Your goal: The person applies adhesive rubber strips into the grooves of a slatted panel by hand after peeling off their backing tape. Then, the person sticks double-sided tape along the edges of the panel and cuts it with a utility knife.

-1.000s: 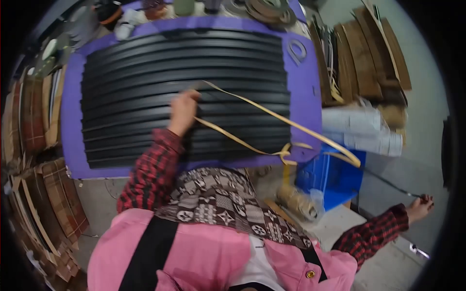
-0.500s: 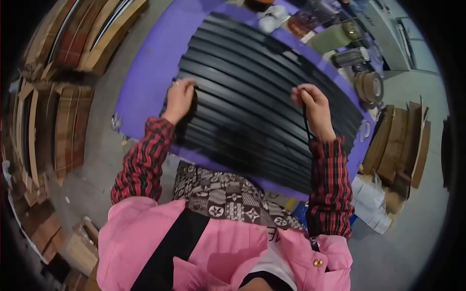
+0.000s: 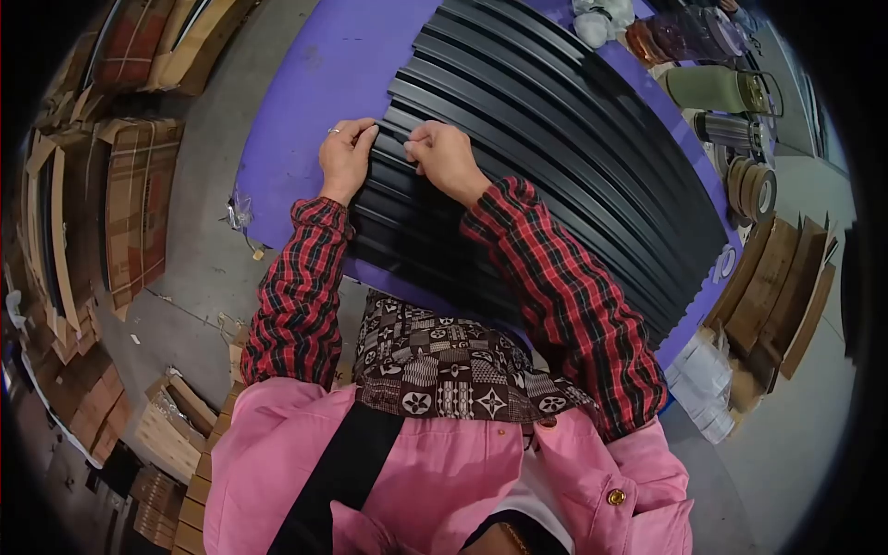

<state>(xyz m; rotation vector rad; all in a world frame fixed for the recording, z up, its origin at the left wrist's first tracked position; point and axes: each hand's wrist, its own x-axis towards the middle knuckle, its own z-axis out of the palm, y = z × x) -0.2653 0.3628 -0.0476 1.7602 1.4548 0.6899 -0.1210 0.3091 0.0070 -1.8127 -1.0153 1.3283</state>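
Left fingers [image 3: 351, 128] narrowed, right fingers [image 3: 428, 131] curled beside (cannot tell if either grips), at black strips [image 3: 555, 139], on purple tabletop [image 3: 324, 55].

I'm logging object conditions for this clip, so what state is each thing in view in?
Black strips: lying side by side.
Purple table: partly covered, bare at left.
Left hand: fingers bent, by the strips' left ends; grip unclear.
Right hand: fingers curled, over the strips; grip unclear.
Plaid sleeves: down to the wrists.
Green bottle: lid on.
Tape rolls: grouped close together.
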